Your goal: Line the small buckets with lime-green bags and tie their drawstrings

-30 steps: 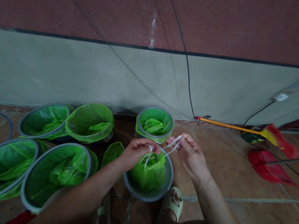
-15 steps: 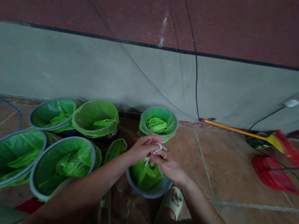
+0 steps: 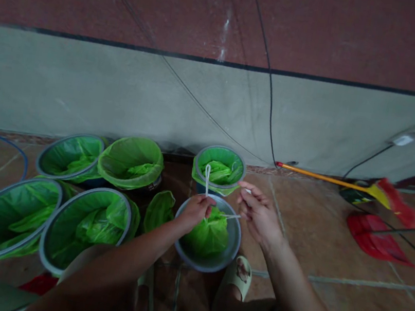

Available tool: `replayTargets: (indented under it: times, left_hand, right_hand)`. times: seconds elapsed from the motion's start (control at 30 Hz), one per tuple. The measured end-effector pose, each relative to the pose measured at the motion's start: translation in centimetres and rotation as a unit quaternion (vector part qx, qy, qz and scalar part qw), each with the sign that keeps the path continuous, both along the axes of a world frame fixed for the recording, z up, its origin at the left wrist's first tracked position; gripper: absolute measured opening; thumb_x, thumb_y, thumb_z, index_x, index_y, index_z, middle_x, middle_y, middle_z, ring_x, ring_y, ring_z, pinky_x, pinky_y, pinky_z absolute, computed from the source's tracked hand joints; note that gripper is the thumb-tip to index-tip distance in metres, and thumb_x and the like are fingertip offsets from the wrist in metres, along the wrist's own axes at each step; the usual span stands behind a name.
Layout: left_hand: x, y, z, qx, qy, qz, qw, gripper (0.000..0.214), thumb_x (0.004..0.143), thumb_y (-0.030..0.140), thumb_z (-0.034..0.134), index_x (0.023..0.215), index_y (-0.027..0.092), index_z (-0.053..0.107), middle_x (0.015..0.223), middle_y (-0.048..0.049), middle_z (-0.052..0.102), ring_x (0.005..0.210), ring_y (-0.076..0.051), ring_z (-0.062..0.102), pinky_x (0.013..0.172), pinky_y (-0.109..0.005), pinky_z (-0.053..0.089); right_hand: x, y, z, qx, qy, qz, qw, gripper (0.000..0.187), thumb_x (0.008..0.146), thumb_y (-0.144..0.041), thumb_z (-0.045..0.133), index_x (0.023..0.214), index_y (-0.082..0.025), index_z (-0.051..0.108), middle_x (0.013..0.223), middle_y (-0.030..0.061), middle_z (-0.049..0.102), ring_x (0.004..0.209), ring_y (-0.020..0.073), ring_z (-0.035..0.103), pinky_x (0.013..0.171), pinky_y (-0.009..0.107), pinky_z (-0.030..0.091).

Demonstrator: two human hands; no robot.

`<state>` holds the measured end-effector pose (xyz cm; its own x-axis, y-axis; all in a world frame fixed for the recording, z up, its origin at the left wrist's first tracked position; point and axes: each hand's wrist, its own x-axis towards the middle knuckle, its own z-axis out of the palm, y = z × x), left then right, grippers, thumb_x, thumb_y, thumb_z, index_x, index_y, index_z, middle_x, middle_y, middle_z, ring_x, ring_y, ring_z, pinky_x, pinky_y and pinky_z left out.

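Note:
A green bag (image 3: 208,236) sits gathered inside a grey bucket (image 3: 232,255) in front of me, with white drawstrings at its neck. My left hand (image 3: 196,212) is closed over the bag's neck, pinching one white drawstring loop (image 3: 207,179) that sticks up above the fingers. To the right, my right hand (image 3: 261,213) is curled closed. A second white drawstring (image 3: 230,215) stretches sideways from the bag to its fingers, and a small white bit shows by the thumb.
Several green-lined buckets (image 3: 47,235) stand on the left, and another lined bucket (image 3: 222,150) is against the wall. A green bag piece (image 3: 160,212) lies beside them. On the right are a broom (image 3: 324,179) and a red dustpan (image 3: 371,234). Cables hang along the wall.
My hands, together over the bag's neck before, have moved apart. My right hand has gone right and slightly up, and the drawstring loops now spread to either side.

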<state>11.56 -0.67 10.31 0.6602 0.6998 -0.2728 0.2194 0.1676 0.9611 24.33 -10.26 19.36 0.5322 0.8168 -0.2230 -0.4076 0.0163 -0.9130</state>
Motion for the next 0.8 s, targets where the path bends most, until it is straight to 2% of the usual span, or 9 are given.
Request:
replayTargets:
  times: [0.07,0.17,0.27,0.33,0.43,0.5,0.57,0.63,0.8]
  left_hand:
    - [0.1,0.2,0.0,0.005,0.014,0.007,1.000,0.030,0.090,0.036,0.045,0.086,0.013,0.065,0.053,0.0049,0.046,0.047,-0.009,0.042,0.050,-0.023,0.034]
    - [0.1,-0.1,0.7,0.096,0.019,-0.106,0.990,0.026,0.089,0.028,0.044,0.081,0.015,0.064,0.056,0.0037,0.049,0.053,-0.010,0.045,0.055,-0.024,0.038]
    - [0.0,-1.2,1.7,0.220,0.039,-0.245,0.943,0.018,0.085,0.017,0.047,0.077,0.017,0.064,0.065,0.0018,0.058,0.063,-0.012,0.053,0.065,-0.024,0.041]
    - [-0.2,-1.9,2.3,0.274,0.067,-0.296,0.913,0.013,0.082,0.018,0.053,0.075,0.017,0.064,0.068,0.0003,0.062,0.067,-0.014,0.057,0.067,-0.025,0.042]
    - [-0.4,-2.2,2.5,0.284,0.098,-0.301,0.905,0.023,0.089,0.028,0.052,0.073,0.018,0.066,0.071,-0.0028,0.067,0.071,-0.017,0.062,0.071,-0.027,0.045]
    - [-0.4,-2.0,2.3,0.262,0.101,-0.273,0.920,0.032,0.094,0.030,0.043,0.079,0.018,0.069,0.079,-0.0041,0.071,0.078,-0.018,0.065,0.077,-0.027,0.046]
    - [-0.5,-1.5,1.9,0.240,0.094,-0.249,0.934,0.036,0.095,0.031,0.040,0.085,0.018,0.071,0.080,-0.0034,0.072,0.080,-0.017,0.065,0.078,-0.027,0.047]
    - [-0.5,-0.9,1.6,0.218,0.080,-0.240,0.943,0.037,0.095,0.034,0.040,0.084,0.018,0.071,0.071,-0.0015,0.068,0.074,-0.016,0.062,0.072,-0.025,0.046]
    - [-0.5,0.0,0.5,0.124,0.046,-0.199,0.971,0.044,0.093,0.047,0.043,0.071,0.016,0.066,0.055,0.0008,0.054,0.055,-0.012,0.050,0.056,-0.023,0.039]
  right_hand:
    - [0.0,-0.2,0.5,0.018,0.018,0.024,0.999,0.035,0.069,-0.037,0.080,0.096,-0.020,0.068,0.062,-0.0063,0.059,0.039,0.0011,0.022,0.038,0.019,0.013]
    - [-0.8,-0.2,1.1,0.055,0.051,0.093,0.993,0.028,0.074,-0.035,0.077,0.096,-0.020,0.070,0.060,-0.0065,0.055,0.041,0.0011,0.019,0.040,0.019,0.011]
    - [-1.6,0.0,1.5,0.087,0.057,0.119,0.987,0.026,0.076,-0.036,0.075,0.097,-0.021,0.069,0.058,-0.0079,0.048,0.042,0.0019,0.018,0.040,0.019,0.013]
    - [-1.7,0.2,1.6,0.090,0.049,0.114,0.988,0.026,0.077,-0.038,0.075,0.097,-0.022,0.069,0.058,-0.0083,0.045,0.043,0.0026,0.018,0.040,0.018,0.015]
    - [-1.3,0.4,1.3,0.080,0.020,0.093,0.992,0.033,0.077,-0.043,0.074,0.104,-0.025,0.067,0.071,-0.0044,0.058,0.048,0.0049,0.036,0.045,0.019,0.033]
    - [-0.9,0.4,0.7,0.060,-0.031,0.070,0.995,0.043,0.079,-0.049,0.070,0.116,-0.028,0.063,0.092,0.0002,0.067,0.068,0.0104,0.056,0.063,0.025,0.048]
    - [-0.4,0.3,-0.4,0.005,-0.127,0.058,0.990,0.050,0.083,-0.053,0.063,0.125,-0.028,0.057,0.107,0.0037,0.068,0.092,0.0167,0.063,0.083,0.031,0.050]
    - [-0.1,0.0,-1.7,-0.081,-0.259,0.086,0.959,0.048,0.088,-0.054,0.056,0.127,-0.025,0.057,0.110,0.0066,0.070,0.102,0.0205,0.064,0.091,0.034,0.047]
    - [0.0,-0.8,-3.9,-0.261,-0.495,0.219,0.799,0.036,0.096,-0.043,0.043,0.104,-0.019,0.068,0.097,0.0120,0.073,0.092,0.0237,0.067,0.082,0.032,0.045]
